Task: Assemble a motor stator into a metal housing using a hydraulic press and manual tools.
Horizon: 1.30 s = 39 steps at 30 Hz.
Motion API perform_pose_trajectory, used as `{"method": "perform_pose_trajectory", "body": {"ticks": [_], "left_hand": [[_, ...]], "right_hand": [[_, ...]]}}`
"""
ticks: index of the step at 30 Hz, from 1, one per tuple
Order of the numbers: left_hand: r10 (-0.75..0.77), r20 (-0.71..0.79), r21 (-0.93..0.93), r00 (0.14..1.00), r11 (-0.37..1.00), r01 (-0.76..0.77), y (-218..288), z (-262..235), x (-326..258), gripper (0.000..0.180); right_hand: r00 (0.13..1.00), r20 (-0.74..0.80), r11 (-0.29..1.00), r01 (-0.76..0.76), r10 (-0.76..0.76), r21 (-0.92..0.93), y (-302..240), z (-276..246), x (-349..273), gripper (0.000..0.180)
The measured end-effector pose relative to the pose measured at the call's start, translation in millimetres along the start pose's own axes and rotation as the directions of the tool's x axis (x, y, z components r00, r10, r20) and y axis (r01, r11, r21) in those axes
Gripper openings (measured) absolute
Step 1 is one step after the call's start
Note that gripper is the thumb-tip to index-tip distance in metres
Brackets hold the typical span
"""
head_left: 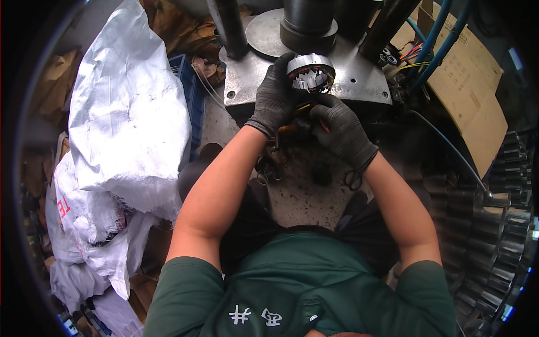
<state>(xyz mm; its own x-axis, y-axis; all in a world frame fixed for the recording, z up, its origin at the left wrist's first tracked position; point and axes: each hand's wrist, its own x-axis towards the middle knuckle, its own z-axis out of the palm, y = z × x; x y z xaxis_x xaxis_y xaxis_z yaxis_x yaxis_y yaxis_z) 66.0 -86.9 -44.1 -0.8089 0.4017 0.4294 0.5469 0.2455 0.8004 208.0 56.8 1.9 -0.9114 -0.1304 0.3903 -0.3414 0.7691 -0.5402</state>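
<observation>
A silver ring-shaped motor stator [311, 62], with metal teeth and dark windings inside, is tilted over the front of a press's steel plate [240, 84]. My left hand [276, 95], in a dark grey knit glove, grips the stator by its left side. Just below and to the right is my right hand [342, 126], gloved alike, its fingers curled together. Thin yellow and orange-red lead wires [304, 105] run from the stator's underside towards those fingers. A bit of red-orange shows at the right fingers, which appear to pinch the wires; the fingertips are partly hidden.
Steel columns [227, 28] and a thick ram [307, 25] rise behind the plate. White woven sacks [129, 112] and a blue crate [195, 101] stand left. Cardboard [466, 84], blue hoses [443, 42] and stacked metal cylinders [505, 224] are right. Scissors [352, 180] hang below my right wrist.
</observation>
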Motion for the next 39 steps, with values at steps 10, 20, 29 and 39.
{"method": "perform_pose_trajectory", "body": {"ticks": [10, 20, 29, 39], "left_hand": [[0.016, 0.016, -0.019, 1.000, 1.000, -0.016, 11.4, -1.2, 2.3, 0.098], [-0.005, 0.038, 0.065, 0.999, 0.998, 0.002, 1.7, -3.2, 1.3, 0.098], [0.001, 0.046, 0.106, 0.999, 0.994, -0.005, 7.5, -4.0, 0.0, 0.100], [0.019, 0.065, 0.086, 0.998, 0.996, -0.024, 1.8, -4.2, 1.4, 0.099]], "right_hand": [[0.999, -0.048, 1.000, 0.020, -0.020, -0.010, 6.5, 4.4, 1.2, 0.025], [0.999, -0.031, 0.997, 0.018, -0.021, -0.075, -10.1, 6.9, 1.8, 0.021], [0.999, -0.037, 0.995, -0.026, 0.022, -0.096, -4.8, 8.9, 0.0, 0.027], [0.998, -0.049, 0.994, -0.038, 0.033, -0.104, -8.3, 1.1, -8.7, 0.013]]}}
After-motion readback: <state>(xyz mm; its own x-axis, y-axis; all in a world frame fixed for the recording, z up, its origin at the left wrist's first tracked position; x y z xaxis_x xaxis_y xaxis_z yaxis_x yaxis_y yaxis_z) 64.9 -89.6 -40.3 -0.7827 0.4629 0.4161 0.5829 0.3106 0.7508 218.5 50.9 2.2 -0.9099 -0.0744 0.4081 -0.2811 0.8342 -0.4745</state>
